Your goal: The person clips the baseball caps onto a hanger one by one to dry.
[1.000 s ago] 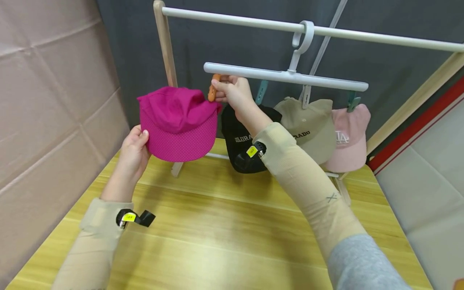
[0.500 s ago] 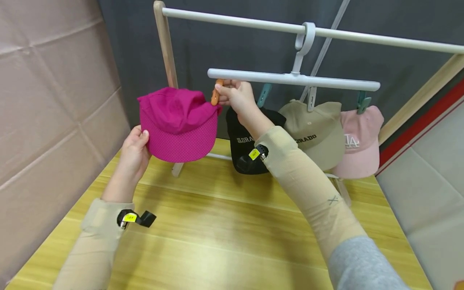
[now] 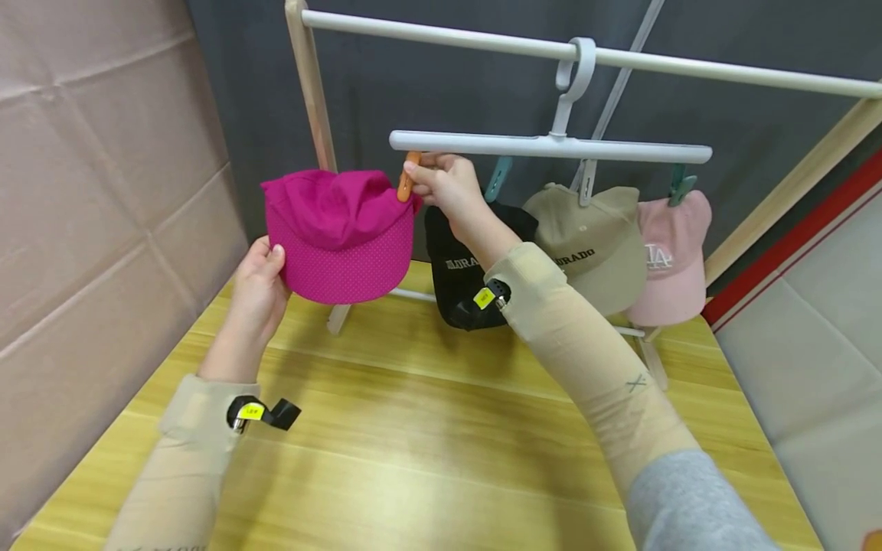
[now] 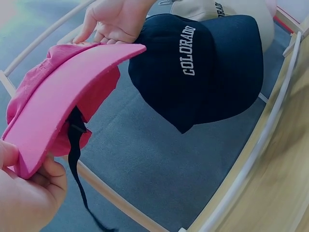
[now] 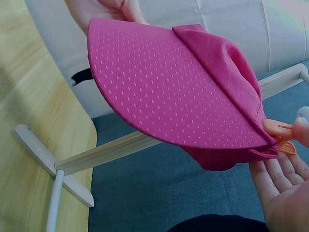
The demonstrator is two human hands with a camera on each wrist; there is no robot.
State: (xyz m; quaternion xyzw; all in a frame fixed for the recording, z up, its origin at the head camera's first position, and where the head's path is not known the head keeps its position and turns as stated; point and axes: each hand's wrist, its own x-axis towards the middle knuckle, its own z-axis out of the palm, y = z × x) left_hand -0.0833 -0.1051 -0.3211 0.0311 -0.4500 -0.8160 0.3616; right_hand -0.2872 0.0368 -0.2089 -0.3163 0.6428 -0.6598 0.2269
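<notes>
My left hand pinches the left edge of a magenta cap, whose brim has small pale dots and faces me. At the cap's right edge, my right hand pinches an orange clip, just under the left end of a white hanger. The right wrist view shows the orange clip on the cap near the brim's corner, with fingers below it. A black strap dangles from the magenta cap in the left wrist view. Right beside it hangs a black cap lettered COLORADO.
The hanger hooks over the rack's white rod. A beige cap and a pale pink cap hang from clips at its right. Wooden rack posts stand at the sides, above a wood-grain tabletop.
The hanger's left end has dropped slightly and its bar sits more level. The hanging caps swayed right, then back left. My right hand lowered a little with the clip; the left barely moved.
</notes>
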